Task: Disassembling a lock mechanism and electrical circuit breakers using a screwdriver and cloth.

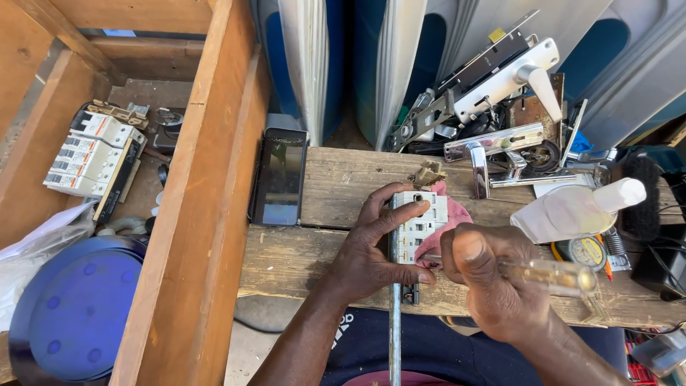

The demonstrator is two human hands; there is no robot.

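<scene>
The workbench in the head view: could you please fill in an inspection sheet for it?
Surface: worn wooden plank bench, scratched.
Job's things: white breaker block on a metal rail, pink rag behind it, clear-handled screwdriver.
Clutter: door handles and lock bodies, plastic bottle, phone, tape measure.
Grippers: left hand grips the block; right hand holds the screwdriver.
Cables: nothing seen clearly.
Surroundings: wooden box holding spare breakers; blue lid.
</scene>
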